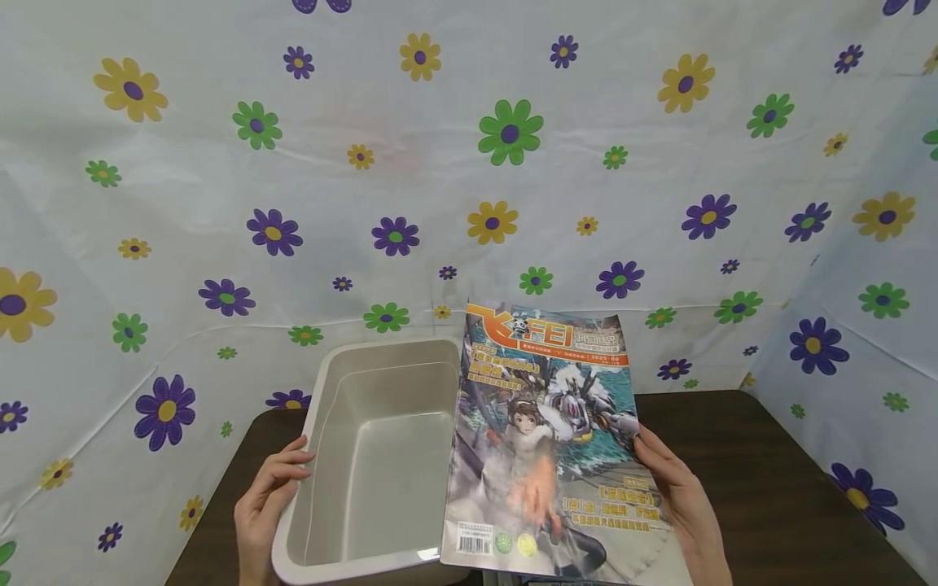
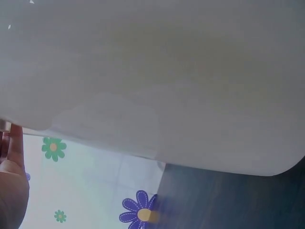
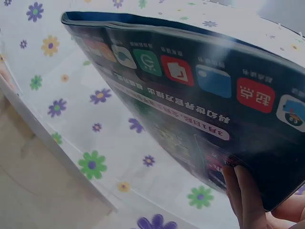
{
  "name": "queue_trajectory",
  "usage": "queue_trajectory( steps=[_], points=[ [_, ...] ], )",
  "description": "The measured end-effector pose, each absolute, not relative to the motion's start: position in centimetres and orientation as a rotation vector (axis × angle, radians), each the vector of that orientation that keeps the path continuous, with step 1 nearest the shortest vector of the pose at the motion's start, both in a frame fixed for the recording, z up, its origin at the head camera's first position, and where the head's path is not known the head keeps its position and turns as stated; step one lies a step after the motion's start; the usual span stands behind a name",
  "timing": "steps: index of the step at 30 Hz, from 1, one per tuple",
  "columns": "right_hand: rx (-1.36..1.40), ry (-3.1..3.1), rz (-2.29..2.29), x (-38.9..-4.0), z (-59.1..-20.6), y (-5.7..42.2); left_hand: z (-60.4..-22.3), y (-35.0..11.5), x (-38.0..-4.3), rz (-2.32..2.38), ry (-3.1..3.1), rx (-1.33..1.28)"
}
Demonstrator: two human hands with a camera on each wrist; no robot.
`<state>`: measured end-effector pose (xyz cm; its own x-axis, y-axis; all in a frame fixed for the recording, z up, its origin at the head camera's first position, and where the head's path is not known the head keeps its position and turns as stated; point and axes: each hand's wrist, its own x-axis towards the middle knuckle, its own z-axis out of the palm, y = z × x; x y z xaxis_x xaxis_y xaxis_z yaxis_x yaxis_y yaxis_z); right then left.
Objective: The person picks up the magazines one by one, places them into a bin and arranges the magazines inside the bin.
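Observation:
A beige plastic bin (image 1: 399,387) with a rounded rim fills the left middle of the head view, and its inside is bare where visible. My left hand (image 1: 267,509) holds its left rim, fingertips on the edge. In the left wrist view the bin's pale outer wall (image 2: 157,95) covers most of the picture. My right hand (image 1: 681,496) grips the right edge of a glossy magazine (image 1: 542,456), front cover up, over the bin's right side. From the right wrist, its dark back cover (image 3: 186,90) shows, with fingers (image 3: 245,195) pressed against it.
A dark brown wooden table (image 1: 762,472) lies underneath. Behind it and at both sides hangs a white cloth (image 1: 440,179) printed with flowers. Something partly hidden shows below the magazine at the bottom edge of the head view.

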<state>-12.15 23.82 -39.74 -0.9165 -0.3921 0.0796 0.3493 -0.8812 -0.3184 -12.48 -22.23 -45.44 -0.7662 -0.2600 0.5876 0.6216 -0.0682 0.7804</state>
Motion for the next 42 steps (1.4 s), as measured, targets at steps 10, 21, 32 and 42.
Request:
queue_trajectory(
  steps=[10,21,32,42],
  points=[
    [-0.227,0.34,-2.725,-12.3,-40.1,21.0,-45.5,-22.1,-12.5,-1.879,-1.608,-0.402],
    [-0.197,0.362,-2.737,-12.7,-41.2,17.6,-46.2,-22.2,-13.3,-1.873,-1.511,-0.59],
    [0.071,0.829,-2.84,-13.5,-41.6,14.6,-46.5,-22.2,-13.6,-1.855,-1.488,-0.643],
    [0.17,1.079,-2.805,-14.1,-41.9,11.7,-46.4,-21.9,-13.5,-1.867,-1.486,-0.645]
  ],
)
